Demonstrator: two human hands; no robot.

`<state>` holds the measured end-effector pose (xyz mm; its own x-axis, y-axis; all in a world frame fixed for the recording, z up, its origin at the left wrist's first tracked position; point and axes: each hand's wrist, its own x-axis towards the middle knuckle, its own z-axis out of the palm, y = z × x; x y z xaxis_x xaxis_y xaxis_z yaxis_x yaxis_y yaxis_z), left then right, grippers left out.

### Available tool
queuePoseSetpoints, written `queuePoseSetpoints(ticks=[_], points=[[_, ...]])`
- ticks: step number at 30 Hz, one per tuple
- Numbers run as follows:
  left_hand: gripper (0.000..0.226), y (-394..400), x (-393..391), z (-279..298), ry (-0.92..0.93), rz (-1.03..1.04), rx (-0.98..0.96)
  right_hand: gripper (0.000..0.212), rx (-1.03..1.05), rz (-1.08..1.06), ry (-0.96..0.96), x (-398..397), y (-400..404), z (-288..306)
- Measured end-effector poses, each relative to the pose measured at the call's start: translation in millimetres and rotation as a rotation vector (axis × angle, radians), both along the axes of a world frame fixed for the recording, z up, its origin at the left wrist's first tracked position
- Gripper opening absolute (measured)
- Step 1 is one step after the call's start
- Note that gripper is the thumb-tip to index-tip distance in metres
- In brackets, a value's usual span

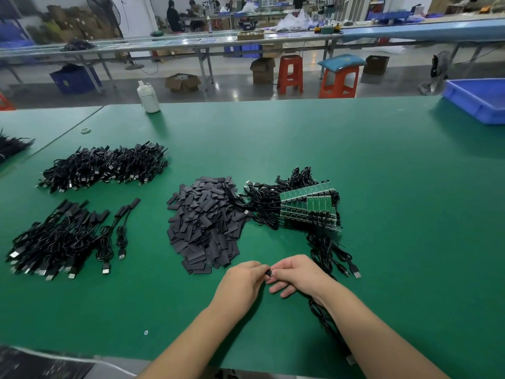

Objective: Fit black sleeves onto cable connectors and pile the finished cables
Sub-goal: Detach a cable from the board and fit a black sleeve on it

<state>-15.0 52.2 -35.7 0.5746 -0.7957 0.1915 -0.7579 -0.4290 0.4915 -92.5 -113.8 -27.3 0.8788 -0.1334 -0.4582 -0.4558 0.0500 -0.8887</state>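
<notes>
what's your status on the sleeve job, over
Left hand and right hand both pinching one black sleeve near table edge. Sleeve pile just ahead, finished cables piled left. Nothing in the way.

- Two forearms come into view from the bottom edge, both bare as far as the picture shows; no sleeve or cuff reaches into it.
- The left hand wears no glove, ring or wristband on the side that shows.
- The right hand is likewise bare, with no glove, ring or watch on its back or wrist.
- Fingernails on the right hand look short and unpainted; those on the left are hidden.
- No tape, plaster or marking shows on either hand or forearm.
- Nothing else of the person is in view: no torso, clothing or legs.
</notes>
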Motion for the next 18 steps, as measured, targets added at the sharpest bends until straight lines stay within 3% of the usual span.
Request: queuePoseSetpoints(ticks=[13,18], points=[[0.028,-4.9,0.2,-3.2,-0.226,-0.057,0.325,0.024,-0.051,0.048,-0.018,-4.8,1.2,-1.0],[0.032,-5.6,-0.3,-1.5,-0.269,-0.108,0.323,0.023,-0.063,0.070,-0.025,-5.3,0.2,-2.0]])
